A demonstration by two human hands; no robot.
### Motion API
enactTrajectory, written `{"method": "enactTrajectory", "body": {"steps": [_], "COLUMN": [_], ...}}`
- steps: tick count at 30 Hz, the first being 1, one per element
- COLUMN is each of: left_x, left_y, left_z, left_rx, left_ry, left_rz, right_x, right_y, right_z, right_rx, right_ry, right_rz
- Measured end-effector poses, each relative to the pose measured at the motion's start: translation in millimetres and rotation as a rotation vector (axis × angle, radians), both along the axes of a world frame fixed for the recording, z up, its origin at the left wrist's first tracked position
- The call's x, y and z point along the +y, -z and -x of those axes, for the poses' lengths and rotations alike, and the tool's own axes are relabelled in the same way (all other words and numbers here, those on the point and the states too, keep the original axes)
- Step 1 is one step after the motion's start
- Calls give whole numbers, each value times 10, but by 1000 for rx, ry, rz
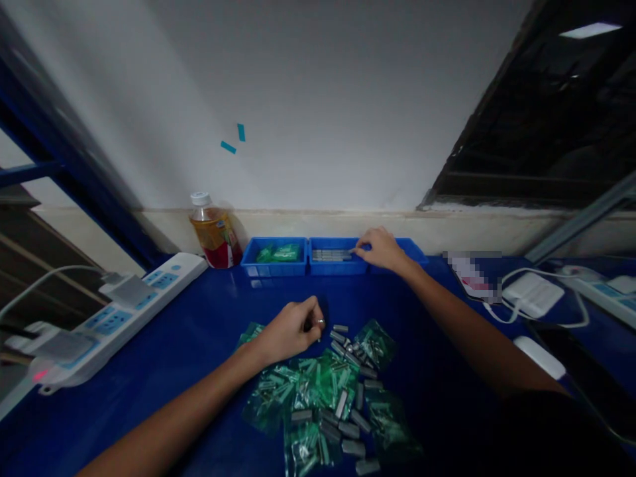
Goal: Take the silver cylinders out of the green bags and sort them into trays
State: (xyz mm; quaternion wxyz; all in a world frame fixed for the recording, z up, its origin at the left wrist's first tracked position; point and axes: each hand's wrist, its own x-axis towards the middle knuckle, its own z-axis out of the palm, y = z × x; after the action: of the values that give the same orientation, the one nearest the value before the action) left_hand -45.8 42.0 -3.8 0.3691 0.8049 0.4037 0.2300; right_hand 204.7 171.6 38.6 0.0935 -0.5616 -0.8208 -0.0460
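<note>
My left hand (291, 329) rests on the blue table with its fingers curled shut, just left of a heap of small grey metal pieces (342, 397) and clear green plastic bags (318, 387); what it holds, if anything, is hidden. My right hand (380, 248) reaches far over the middle blue bin (332, 265), fingers pinched at a row of grey pieces (332, 254) lying inside it. The left blue bin (274, 266) holds green bags.
A bottle of amber drink (215, 232) stands left of the bins by the wall. A white power strip (109, 311) with plugs lies at the left. White chargers, cables (534, 295) and another strip (601, 291) sit at the right.
</note>
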Motion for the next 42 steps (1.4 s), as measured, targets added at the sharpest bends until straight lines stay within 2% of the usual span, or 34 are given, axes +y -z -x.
{"method": "enactTrajectory", "body": {"steps": [3, 8, 19, 24, 30, 33, 36, 37, 40, 42], "left_x": [-3, -4, 61, 90, 97, 105, 122, 124, 107, 75], "left_y": [2, -1, 64, 63, 46, 11, -26, -33, -29, -5], "left_z": [-2, 16, 8, 2, 4, 13, -5, -22, -97, -153], "left_rx": [-19, -56, -87, -114, -117, -184, -362, -424, -593, -700], "left_ry": [9, 33, 40, -1, -23, -82, -179, -195, -197, -193], "left_rz": [17, 32, 98, 106, 120, 102, 207, 274, 440, 498], "right_x": [130, 228, 326, 323, 362, 112, -443, -652, -1150, -1300], "right_y": [-58, -34, -58, -73, -152, -152, -52, -1, 144, 201], "right_z": [44, 235, 425, 422, 324, 340, 415, 448, 539, 573], "right_rx": [-104, -202, -470, -472, -357, -118, 390, 491, 550, 582], "right_ry": [-37, -98, -200, -227, -262, -286, -319, -355, -516, -550], "right_rz": [89, 148, 100, 137, 181, 85, -102, -126, -84, -44]}}
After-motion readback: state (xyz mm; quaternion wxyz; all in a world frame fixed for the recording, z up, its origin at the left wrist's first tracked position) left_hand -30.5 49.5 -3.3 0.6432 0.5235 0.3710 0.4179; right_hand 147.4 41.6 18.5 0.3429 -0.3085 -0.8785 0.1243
